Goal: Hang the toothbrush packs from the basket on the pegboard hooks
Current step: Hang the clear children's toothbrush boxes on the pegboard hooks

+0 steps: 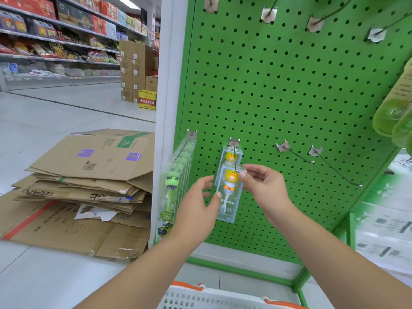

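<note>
Head view: a green perforated metal pegboard (pixel 278 90) carries thin steel wire hooks on small plate mounts. On the second hook of the lower row (pixel 235 156) hang clear, flat, rectangular plastic toothbrush packs, each showing a yellow duck-headed brush. The front duck pack (pixel 229 195) hangs at the hook's outer end, with another duck pack (pixel 230 156) behind it, nearer the board. The right hand (pixel 263 188) pinches the front pack's upper right corner between thumb and forefinger, just beside the hook tip; its remaining fingers are loosely spread. The left hand (pixel 198 210) steadies the same pack from its left edge, thumb tip pressed on the front face near mid-height, fingers half-curled around the side (whether they touch the back cannot be told). The pack thus lies between the two hands, upright, in front of the board. To the left, a row of green frog packs (pixel 176 186) fills the neighbouring hook (pixel 185 146). Two bare hooks (pixel 296 153) project to the right. At the bottom edge, a white plastic lattice basket (pixel 200 299) with orange handles sits below the forearms. Flattened corrugated cardboard boxes (pixel 84 188), brown and creased, lie stacked on the pale tiled floor at left.
</note>
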